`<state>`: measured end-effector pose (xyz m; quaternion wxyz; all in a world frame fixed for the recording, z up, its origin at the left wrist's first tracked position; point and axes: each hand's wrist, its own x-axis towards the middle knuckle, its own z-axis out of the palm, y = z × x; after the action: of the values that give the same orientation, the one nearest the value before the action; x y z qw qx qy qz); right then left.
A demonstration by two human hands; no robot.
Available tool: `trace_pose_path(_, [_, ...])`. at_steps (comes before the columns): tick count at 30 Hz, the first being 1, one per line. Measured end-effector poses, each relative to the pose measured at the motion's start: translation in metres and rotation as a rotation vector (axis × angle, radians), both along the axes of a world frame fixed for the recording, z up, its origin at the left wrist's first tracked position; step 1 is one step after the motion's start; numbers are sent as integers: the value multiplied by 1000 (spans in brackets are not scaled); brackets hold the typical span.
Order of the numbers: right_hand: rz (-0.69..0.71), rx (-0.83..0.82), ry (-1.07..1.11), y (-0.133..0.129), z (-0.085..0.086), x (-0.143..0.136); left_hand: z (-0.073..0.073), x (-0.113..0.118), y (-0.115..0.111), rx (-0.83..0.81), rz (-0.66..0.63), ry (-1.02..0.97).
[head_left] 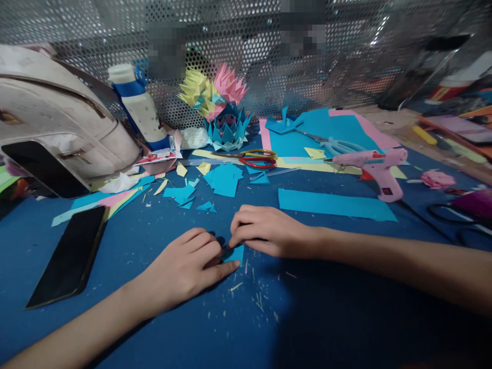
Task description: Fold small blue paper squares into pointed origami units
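Observation:
A small piece of blue paper [237,253] lies flat on the blue table between my two hands, partly covered by them. My left hand [188,264] holds it down, its thumb stretched along the near edge and the other fingers curled in. From the far right side, my right hand [271,230] pinches the same paper with its fingertips, close to the left fingers. Beyond the hands lie blue paper cutouts [225,179] and a long blue paper strip [334,203].
Scissors with red and yellow handles [259,158], light-blue-handled scissors [342,147] and a pink glue gun [378,166] lie farther back. Folded paper flowers [228,125] stand by the perforated metal panel. At left are a phone [69,256], a bottle [140,107] and a backpack [69,113].

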<state>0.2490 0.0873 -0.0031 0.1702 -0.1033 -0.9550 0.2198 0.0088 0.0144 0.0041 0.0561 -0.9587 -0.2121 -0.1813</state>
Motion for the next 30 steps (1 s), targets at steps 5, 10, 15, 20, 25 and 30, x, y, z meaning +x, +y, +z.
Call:
trace_pose_path(5, [0,12,-4,0,0,0,-1,0,1,17,-1,11])
trace_pose_path(10, [18,98,-12,0,-1,2,1,4,-5,50,-22,31])
trace_pose_path(15, [31,244,-20,-3,-3,3,1,14,-29,162,62,87])
trace_pose_path(20, [7,340,-15,-8,-1,1,-3,22,-49,290,225,145])
trace_pose_path(25, [-80,506,-70,-21,13,-2,-5,25,-58,326,274,185])
trace_pose_path(30, [-137,619,-242,-32,26,-1,-7,26,-63,321,272,222])
